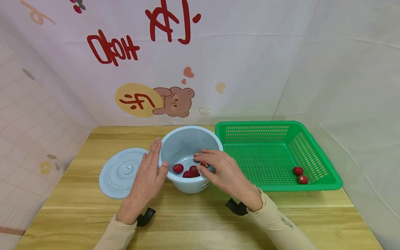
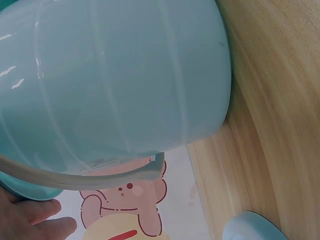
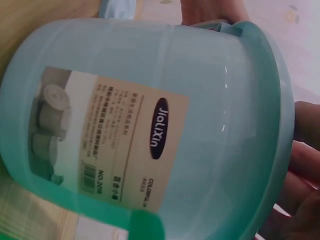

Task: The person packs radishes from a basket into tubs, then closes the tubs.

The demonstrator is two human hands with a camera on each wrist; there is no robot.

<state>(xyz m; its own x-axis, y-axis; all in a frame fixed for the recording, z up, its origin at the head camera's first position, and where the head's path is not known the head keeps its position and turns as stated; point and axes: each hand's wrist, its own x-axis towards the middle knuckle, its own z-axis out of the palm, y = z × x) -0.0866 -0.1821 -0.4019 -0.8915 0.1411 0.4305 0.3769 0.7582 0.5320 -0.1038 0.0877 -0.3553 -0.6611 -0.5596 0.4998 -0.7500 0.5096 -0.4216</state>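
A pale blue bucket (image 1: 191, 185) stands mid-table with several red radishes (image 1: 178, 168) inside. My left hand (image 1: 147, 175) rests along its left rim with fingers straight. In the left wrist view the bucket wall (image 2: 115, 75) and its grey-blue handle (image 2: 75, 180) fill much of the picture. My right hand (image 1: 223, 170) reaches over the right rim, its thumb and fingers round a red radish (image 1: 204, 164) partly hidden between them. The right wrist view shows fingers (image 3: 305, 165) past the rim and a printed label (image 3: 115, 140) on the bucket.
Right of the bucket a green basket (image 1: 326, 163) holds two radishes (image 1: 300, 175) in its near right corner. The bucket's round blue lid (image 1: 115, 173) lies on the wooden table (image 1: 193, 229) at left. A printed cloth (image 1: 250, 76) hangs behind the table.
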